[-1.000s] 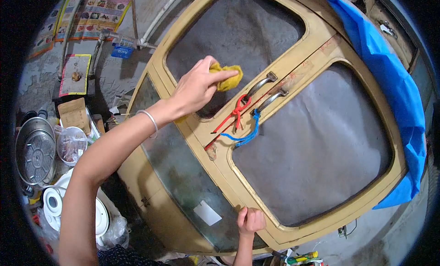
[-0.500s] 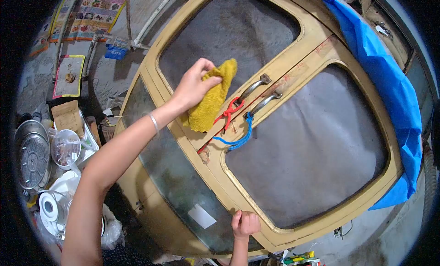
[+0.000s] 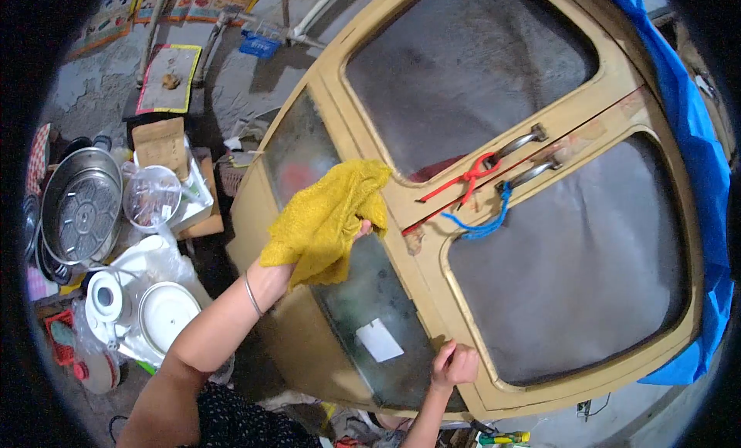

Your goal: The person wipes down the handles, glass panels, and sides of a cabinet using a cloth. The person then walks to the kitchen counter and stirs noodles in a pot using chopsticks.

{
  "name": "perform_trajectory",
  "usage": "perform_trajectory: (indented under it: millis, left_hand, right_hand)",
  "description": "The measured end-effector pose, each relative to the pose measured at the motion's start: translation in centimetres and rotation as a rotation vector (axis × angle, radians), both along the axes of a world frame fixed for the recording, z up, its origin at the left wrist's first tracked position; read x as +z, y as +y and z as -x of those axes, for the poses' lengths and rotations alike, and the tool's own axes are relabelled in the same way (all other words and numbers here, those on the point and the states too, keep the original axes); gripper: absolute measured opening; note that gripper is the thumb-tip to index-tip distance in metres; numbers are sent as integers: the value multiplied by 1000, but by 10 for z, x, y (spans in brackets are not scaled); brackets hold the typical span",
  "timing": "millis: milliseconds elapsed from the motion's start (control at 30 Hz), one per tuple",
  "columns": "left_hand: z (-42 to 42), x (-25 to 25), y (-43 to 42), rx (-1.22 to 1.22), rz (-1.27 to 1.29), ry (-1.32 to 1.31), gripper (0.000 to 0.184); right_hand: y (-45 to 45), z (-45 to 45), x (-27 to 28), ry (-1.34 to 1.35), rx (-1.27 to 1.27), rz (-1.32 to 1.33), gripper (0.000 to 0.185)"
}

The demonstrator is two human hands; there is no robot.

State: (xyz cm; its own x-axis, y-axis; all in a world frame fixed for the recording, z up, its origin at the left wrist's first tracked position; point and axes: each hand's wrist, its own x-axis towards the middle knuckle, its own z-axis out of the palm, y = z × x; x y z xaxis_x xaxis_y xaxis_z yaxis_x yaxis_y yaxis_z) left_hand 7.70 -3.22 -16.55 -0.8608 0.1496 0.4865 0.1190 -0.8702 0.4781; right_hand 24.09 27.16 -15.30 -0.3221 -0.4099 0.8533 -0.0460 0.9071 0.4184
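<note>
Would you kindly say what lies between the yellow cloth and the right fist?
In the head view, dark glass and tan frame show between the yellow cloth and right hand, with a white slip alongside.

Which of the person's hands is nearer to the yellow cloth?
Left. The left hand holds the yellow cloth, which drapes over most of it. The right hand is apart from the cloth, lower and to the right in the view, curled into a fist.

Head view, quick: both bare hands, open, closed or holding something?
Left hand: holding the crumpled mustard-yellow cloth, which hides most of its fingers.
Right hand: closed in a loose fist, nothing visible in it.
</note>
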Motion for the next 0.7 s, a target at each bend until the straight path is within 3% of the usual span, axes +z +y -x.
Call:
perform_trajectory:
  millis: [67, 100, 200, 300, 333, 400, 433, 467, 533, 600, 667, 700]
  left_hand:
    - [-1, -29, 13, 598, 444, 134, 48]
    - [-18, -17, -2, 816, 638, 281, 45]
    - [-60, 8, -23, 419, 547, 121, 37]
    - [-72, -3, -27, 480, 882, 150, 44]
    - [-74, -9, -26, 227, 616, 43, 42]
    - [-78, -15, -25, -9, 344, -57, 40]
    - [-84, -17, -23, -36, 285, -104, 34]
    - [-86, -28, -17, -81, 176, -171, 33]
    - [-90, -48, -6, -160, -53, -302, 32]
    - [-102, -53, -3, -143, -40, -355, 34]
    - [-110, -64, 0, -69, 34, -323, 35]
    - [-125, -43, -10, -90, 90, -425, 34]
  right_hand:
    - [-6, 1, 4, 17, -5, -16, 17]
    - [-8, 1, 5, 20, -14, -13, 17]
    - [-13, 1, 6, 9, 7, 38, 16]
    - [-11, -7, 0, -33, -130, 185, 19]
    - [-23, -13, 6, -132, -149, 309, 17]
    - [-53, -16, 11, -323, 180, 881, 13]
    - [-71, -20, 11, -436, 242, 917, 15]
    - [-91, -21, 12, -543, 309, 948, 21]
    - [-139, -16, 24, -685, 373, 736, 36]
    - [-173, -6, 27, -797, 450, 772, 54]
    - [-193, 7, 17, -763, 466, 686, 50]
    - [-197, 13, 11, -731, 479, 589, 46]
